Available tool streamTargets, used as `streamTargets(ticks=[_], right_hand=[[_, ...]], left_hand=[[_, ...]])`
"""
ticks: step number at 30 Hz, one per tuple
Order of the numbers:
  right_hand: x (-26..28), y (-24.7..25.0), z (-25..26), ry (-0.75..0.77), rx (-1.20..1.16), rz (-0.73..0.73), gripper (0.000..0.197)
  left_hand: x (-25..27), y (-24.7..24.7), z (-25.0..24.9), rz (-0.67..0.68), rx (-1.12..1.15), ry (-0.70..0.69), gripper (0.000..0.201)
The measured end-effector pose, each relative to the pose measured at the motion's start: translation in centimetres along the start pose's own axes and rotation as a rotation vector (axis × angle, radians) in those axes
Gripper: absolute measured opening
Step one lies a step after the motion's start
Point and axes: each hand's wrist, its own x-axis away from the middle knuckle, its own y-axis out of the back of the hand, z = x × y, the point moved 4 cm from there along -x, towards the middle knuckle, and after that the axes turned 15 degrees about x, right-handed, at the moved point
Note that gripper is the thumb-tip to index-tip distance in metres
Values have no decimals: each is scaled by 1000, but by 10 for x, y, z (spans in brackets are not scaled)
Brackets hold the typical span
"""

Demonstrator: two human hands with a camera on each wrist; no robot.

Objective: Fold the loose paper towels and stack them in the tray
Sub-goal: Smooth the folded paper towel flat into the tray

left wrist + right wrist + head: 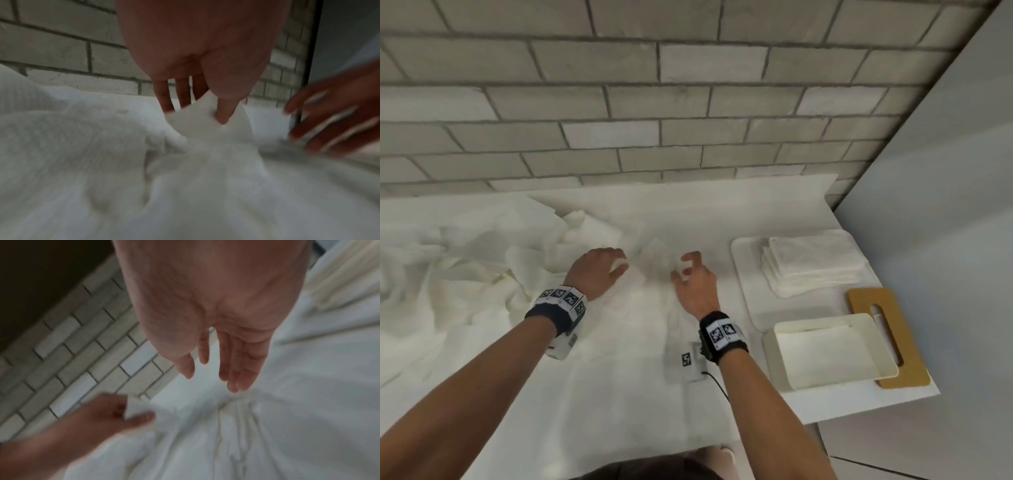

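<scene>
- Crumpled loose white paper towels (482, 270) sprawl at nine o'clock.
- Shallow white rectangular tray (748, 294) at three o'clock carries neatly folded white towels (813, 265).

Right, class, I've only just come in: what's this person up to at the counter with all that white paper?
A person is folding paper towels. The left hand pinches a corner of a loose paper towel spread on the counter, while the right hand hovers open beside it, holding nothing. More crumpled towels lie to the left. On the right, a stack of folded towels already sits in the white tray.
</scene>
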Motion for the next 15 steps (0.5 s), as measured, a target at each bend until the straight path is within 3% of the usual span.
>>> streamTargets(ticks=[4,7,10,15], right_hand=[[-26,-45,13,-26,282,102,51],[-33,-61,14,-49,487,106,47],[-42,-60,12,-76,386,68,31],[-50,-53,14,7,245,68,40]], left_hand=[[13,54,-19,-258,269,-69,29],[23,101,-29,-371,366,-45,33],[32,136,-33,-383,378,-26,27],[35,151,-27,-358,305,-31,18]])
